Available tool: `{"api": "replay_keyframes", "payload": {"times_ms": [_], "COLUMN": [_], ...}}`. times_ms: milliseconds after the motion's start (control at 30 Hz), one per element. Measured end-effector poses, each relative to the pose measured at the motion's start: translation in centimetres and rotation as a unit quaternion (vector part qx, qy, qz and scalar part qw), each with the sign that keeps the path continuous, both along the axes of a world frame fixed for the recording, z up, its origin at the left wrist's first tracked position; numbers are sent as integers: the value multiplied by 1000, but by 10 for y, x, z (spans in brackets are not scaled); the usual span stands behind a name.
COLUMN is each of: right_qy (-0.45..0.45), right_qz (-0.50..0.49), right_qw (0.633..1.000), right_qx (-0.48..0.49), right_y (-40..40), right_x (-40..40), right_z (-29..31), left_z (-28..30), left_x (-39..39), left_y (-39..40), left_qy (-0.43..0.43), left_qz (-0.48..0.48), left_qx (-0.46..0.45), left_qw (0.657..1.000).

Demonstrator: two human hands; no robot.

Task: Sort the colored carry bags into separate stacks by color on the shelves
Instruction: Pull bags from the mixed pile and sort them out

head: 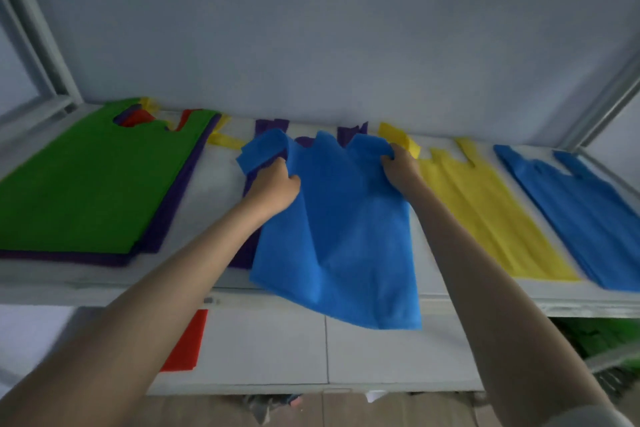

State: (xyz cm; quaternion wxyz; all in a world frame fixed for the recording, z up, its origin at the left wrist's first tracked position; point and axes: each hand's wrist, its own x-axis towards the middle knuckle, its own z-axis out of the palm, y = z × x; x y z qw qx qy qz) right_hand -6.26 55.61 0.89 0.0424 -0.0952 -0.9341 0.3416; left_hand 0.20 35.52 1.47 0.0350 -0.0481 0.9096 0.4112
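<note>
The blue carry bag (341,229) is hanging from our two hands over the middle of the white shelf (214,191). Our left hand (275,185) is curling its fingers round the bag's left handle, which is folding over above the knuckles, and our right hand (398,163) is pinching the right handle near its top. The bag is creasing down its middle, and its lower edge is drooping past the shelf's front lip.

The shelf is running the full width of the view, backing onto a pale grey wall (329,28), with metal uprights showing at either end. A purple bag (351,132) is lying under the blue one, its handles peeking out behind. To the left, a mixed pile (90,180) is sitting with a green bag on top and purple, red and yellow edges showing beneath. To the right, a yellow stack (485,215) is lying beside our right hand, and a blue stack (581,218) is lying further right. Below the shelf, a red bag (187,340) is resting against white cabinet fronts (381,350).
</note>
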Motion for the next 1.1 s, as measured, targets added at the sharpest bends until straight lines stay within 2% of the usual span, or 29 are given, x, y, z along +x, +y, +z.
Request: {"api": "replay_keyframes", "payload": {"times_ms": [167,433,667,900,1000,1100], "right_qy": [-6,-16,-8,-39,-21,38], "right_qz": [-13,-54,-87,-52,-38,-43], "right_qw": [1000,998,996,998,999,997], "right_qx": [1,-9,-12,-9,-12,-53], "right_y": [84,192,332,466,508,545], "right_x": [-19,-42,-62,-80,-90,-100], "right_z": [8,13,18,33,49,63], "left_z": [13,18,15,11,26,37], "left_x": [-17,-49,-81,-97,-105,-119], "left_y": [96,200,333,477,522,555], "left_qy": [5,8,19,8,18,67], "left_qz": [-7,-52,-81,-65,-53,-41], "left_qx": [22,22,18,60,69,92], "left_qw": [1000,998,996,996,996,993]}}
